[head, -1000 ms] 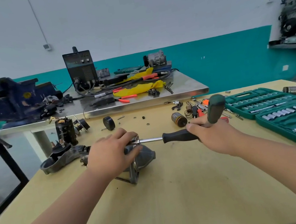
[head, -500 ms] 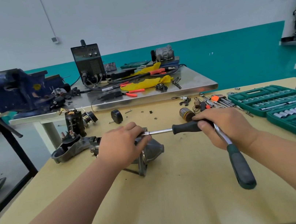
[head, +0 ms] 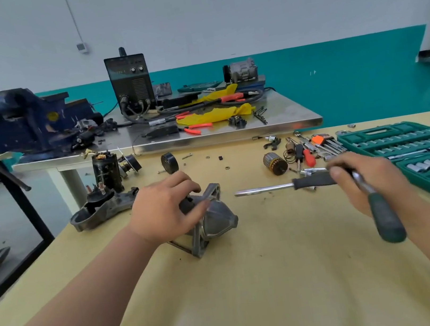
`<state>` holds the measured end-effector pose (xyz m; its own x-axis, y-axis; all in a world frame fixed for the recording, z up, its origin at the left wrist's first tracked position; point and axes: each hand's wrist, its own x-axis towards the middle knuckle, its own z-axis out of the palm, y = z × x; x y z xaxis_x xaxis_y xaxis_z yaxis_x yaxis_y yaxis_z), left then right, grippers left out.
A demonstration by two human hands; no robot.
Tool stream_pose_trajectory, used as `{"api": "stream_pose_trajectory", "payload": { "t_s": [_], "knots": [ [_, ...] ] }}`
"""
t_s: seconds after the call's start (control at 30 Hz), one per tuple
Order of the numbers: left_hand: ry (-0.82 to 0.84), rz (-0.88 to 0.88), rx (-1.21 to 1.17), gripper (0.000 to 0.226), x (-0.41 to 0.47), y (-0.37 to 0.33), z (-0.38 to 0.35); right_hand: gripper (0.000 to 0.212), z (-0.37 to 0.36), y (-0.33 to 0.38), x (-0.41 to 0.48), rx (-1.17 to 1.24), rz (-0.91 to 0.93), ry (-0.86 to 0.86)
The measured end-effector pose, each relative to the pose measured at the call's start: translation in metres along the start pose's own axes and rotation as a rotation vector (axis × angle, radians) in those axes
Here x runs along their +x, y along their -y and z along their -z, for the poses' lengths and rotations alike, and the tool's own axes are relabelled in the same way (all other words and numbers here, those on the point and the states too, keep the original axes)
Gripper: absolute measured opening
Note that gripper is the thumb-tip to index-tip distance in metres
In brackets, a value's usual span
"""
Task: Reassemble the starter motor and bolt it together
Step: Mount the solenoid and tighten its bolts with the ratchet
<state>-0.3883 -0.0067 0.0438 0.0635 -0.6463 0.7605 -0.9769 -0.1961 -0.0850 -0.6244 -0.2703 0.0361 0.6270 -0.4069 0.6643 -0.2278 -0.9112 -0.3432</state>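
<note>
The grey starter motor point(head: 211, 219) lies on its side on the yellow table point(head: 256, 296), nose cone pointing right. My left hand point(head: 162, 209) rests on top of its body and grips it. My right hand point(head: 361, 180) holds a ratchet wrench point(head: 380, 210) by the head, with a black-gripped extension bar point(head: 281, 187) sticking out leftward; the bar's tip hangs a short gap to the right of the motor's flange. A second housing point(head: 98, 211) and a black field coil body point(head: 106, 173) sit to the left.
A green socket set case point(head: 415, 149) lies open at the right. Loose tools, a spring and an armature point(head: 275, 163) are scattered behind the bar. Small nuts and a black cap point(head: 169, 162) lie further back. A steel bench point(head: 204, 136) with a blue vise point(head: 12, 123) stands behind.
The extension bar was seated on the motor under my left hand; my right hand has pulled it off to the right, and the ratchet handle has swung down toward me.
</note>
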Motion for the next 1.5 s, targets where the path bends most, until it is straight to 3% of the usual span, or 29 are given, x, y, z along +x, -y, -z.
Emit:
{"api": "stream_pose_trajectory", "payload": {
  "t_s": [0.1, 0.3, 0.37, 0.43, 0.53, 0.63, 0.7, 0.77, 0.83, 0.93, 1.03, 1.2, 1.33, 1.5],
  "knots": [
    [-0.031, -0.040, -0.058, 0.041, 0.002, 0.003, -0.006, 0.012, -0.003, -0.033, -0.008, -0.118, -0.208, 0.181],
    [-0.038, -0.237, -0.063, 0.061, 0.009, 0.014, -0.023, 0.073, -0.011, -0.039, 0.009, -0.543, -0.129, 0.829],
    [-0.033, -0.158, -0.008, 0.065, 0.004, 0.030, -0.023, 0.076, -0.010, -0.025, 0.028, -0.558, -0.140, 0.960],
    [-0.046, 0.079, -0.026, 0.061, -0.008, 0.042, -0.022, 0.062, -0.017, -0.003, 0.052, -0.493, -0.064, 0.946],
    [-0.090, 0.536, -0.222, 0.043, -0.018, 0.035, -0.024, 0.034, -0.051, 0.037, 0.085, -0.155, 0.012, 0.762],
    [-0.236, 1.172, -0.422, 0.041, -0.007, 0.020, -0.030, 0.025, -0.095, 0.080, 0.111, 0.050, -0.069, 0.710],
    [-0.063, 1.552, -0.757, 0.056, 0.001, 0.020, -0.031, 0.031, -0.115, 0.103, 0.122, 0.097, -0.123, 0.750],
    [0.179, 1.674, -1.090, 0.062, 0.005, 0.020, -0.029, 0.046, -0.127, 0.126, 0.122, 0.250, -0.191, 0.817],
    [0.215, 1.637, -1.180, 0.057, 0.009, 0.025, -0.027, 0.055, -0.132, 0.150, 0.118, 0.289, -0.140, 0.858],
    [0.066, 1.638, -1.150, 0.043, 0.018, 0.032, -0.028, 0.050, -0.135, 0.171, 0.110, 0.207, 0.029, 0.819],
    [-0.016, 1.614, -1.060, 0.042, 0.030, 0.029, -0.028, 0.043, -0.126, 0.166, 0.109, 0.313, 0.021, 0.829],
    [-0.035, 1.304, -0.619, 0.039, 0.059, -0.002, -0.016, 0.052, -0.098, 0.139, 0.100, 0.528, -0.042, 0.677],
    [-0.122, 1.165, -0.545, 0.040, 0.064, -0.035, -0.004, 0.048, -0.079, 0.125, 0.087, 0.610, 0.028, 0.614],
    [-0.114, 0.954, -0.389, 0.045, 0.060, -0.071, -0.004, 0.077, -0.042, 0.116, 0.067, 0.591, 0.099, 0.635]
  ]
}}
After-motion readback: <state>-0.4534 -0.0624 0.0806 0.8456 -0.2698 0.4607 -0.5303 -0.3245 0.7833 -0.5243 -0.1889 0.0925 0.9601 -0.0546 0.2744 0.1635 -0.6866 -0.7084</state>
